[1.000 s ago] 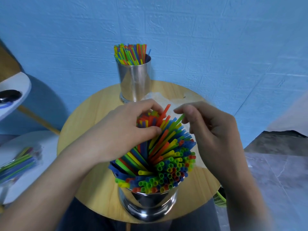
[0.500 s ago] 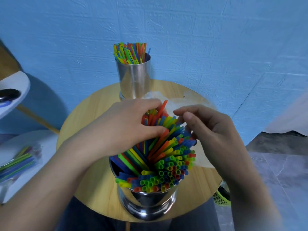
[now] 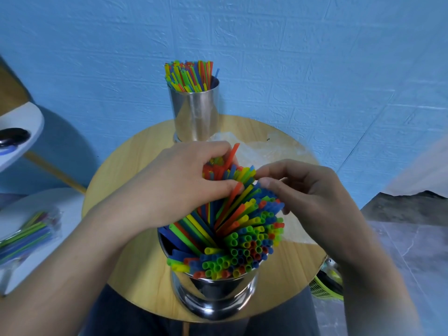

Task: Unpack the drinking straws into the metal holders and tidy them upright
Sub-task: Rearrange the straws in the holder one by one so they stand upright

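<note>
A metal holder (image 3: 213, 297) stands at the near edge of the round wooden table (image 3: 126, 170), packed with coloured straws (image 3: 242, 241) that lean and fan out toward the back. My left hand (image 3: 179, 187) grips a bunch of those straws near their tops, fingers and thumb curled round them. My right hand (image 3: 308, 195) comes in from the right, its curled fingertips touching the tips of the outer straws. A second metal holder (image 3: 194, 112) stands at the far edge of the table, holding upright straws (image 3: 189, 76).
Crumpled clear plastic wrapping (image 3: 261, 149) lies on the table behind my hands. A sealed pack of straws (image 3: 26, 234) rests on a white surface at the left. A green basket (image 3: 327, 287) sits on the floor at the right. The blue wall is close behind.
My right hand has moved left onto the straw tips. My left hand keeps its hold on the bunch, which has shifted slightly.
</note>
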A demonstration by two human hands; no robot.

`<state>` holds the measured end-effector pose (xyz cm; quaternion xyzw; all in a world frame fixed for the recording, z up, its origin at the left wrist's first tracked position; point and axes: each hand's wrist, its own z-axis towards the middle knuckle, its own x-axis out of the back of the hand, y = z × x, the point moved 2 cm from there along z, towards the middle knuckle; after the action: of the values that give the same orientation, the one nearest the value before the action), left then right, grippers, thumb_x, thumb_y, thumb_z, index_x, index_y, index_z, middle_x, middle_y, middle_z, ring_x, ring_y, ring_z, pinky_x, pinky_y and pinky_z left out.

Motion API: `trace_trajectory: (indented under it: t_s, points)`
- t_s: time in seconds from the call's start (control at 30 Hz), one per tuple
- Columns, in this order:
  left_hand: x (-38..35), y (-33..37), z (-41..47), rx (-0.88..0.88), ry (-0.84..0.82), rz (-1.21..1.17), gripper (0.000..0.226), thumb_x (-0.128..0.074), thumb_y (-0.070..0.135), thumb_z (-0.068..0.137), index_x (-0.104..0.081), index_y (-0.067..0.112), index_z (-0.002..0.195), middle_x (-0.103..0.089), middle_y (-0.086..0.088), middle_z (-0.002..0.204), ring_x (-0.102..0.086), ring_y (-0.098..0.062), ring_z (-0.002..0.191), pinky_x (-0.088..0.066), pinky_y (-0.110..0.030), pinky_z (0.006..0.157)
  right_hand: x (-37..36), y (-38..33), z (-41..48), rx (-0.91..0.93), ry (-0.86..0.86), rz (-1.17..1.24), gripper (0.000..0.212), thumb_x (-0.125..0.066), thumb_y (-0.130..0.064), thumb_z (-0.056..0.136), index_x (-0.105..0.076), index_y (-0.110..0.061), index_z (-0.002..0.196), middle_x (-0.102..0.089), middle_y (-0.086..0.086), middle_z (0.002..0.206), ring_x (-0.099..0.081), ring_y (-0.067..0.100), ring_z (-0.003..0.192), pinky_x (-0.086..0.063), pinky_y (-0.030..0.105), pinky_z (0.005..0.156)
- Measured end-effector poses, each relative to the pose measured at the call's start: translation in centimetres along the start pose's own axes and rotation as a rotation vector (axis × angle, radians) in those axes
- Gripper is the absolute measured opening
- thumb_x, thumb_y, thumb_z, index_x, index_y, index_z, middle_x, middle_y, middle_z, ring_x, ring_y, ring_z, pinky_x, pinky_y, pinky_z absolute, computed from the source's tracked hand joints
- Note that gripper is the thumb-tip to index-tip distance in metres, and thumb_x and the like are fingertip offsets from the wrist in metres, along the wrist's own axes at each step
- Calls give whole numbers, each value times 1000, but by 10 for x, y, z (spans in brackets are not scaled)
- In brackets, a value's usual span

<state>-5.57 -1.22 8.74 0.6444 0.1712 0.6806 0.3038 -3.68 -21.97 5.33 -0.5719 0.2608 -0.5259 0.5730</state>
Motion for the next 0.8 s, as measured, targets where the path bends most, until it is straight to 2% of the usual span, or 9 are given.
trace_trajectory:
  t_s: [0.1, 0.2, 0.33, 0.53, 0.63, 0.73, 0.8]
  points:
    - [0, 0, 0, 1, 11, 3, 27, -73, 52, 82, -65, 29, 94, -69, 7, 83, -65, -11, 81, -53, -46, 78, 1, 1, 0, 19, 1, -7, 16, -69, -39, 84, -77, -28, 92, -74, -1, 87, -62, 8, 71, -46, 16, 60]
    - [0, 0, 0, 5, 15, -9, 26, -74, 50, 82, -65, 29, 93, -69, 7, 82, -65, -11, 80, -53, -46, 78, 1, 3, 0, 32, -12, 10, 4, -73, -26, 91, -74, -24, 88, -72, -4, 82, -61, 7, 68, -45, 16, 60]
    - [-1, -3, -1, -2, 11, -30, 24, -76, 50, 83, -65, 32, 95, -69, 8, 84, -65, -10, 81, -54, -46, 79, 1, 3, -2, 43, -32, -21, 9, -71, -20, 96, -75, -26, 89, -72, -5, 85, -59, 6, 68, -45, 17, 60]
    - [-1, -4, 0, -12, 7, -39, 20, -76, 48, 85, -65, 36, 96, -70, 10, 86, -66, -9, 83, -54, -45, 81, 1, 0, -2, 39, 2, -11, 16, -68, -39, 84, -77, -28, 90, -73, -4, 90, -60, 5, 72, -46, 16, 61]
    - [-2, -5, 0, -23, -6, -36, 17, -75, 46, 86, -67, 36, 97, -71, 11, 87, -67, -9, 85, -54, -44, 82, -1, 2, 0, 41, 48, 7, 14, -72, -42, 81, -75, -32, 89, -72, -3, 90, -60, 6, 71, -46, 17, 60]
    - [-2, -5, 0, -32, -12, -64, 17, -74, 47, 86, -67, 38, 98, -72, 12, 88, -68, -9, 86, -55, -44, 82, -3, 1, 1, 58, 53, 7, 14, -72, -42, 81, -75, -32, 89, -72, -1, 89, -63, 14, 72, -47, 17, 58]
    - [-2, -6, -1, -25, -18, -76, 15, -75, 46, 86, -67, 39, 98, -72, 13, 88, -68, -7, 86, -55, -43, 82, -3, 0, 1, 64, 54, 6, 13, -71, -40, 82, -75, -30, 89, -73, -3, 87, -63, 10, 71, -46, 15, 58]
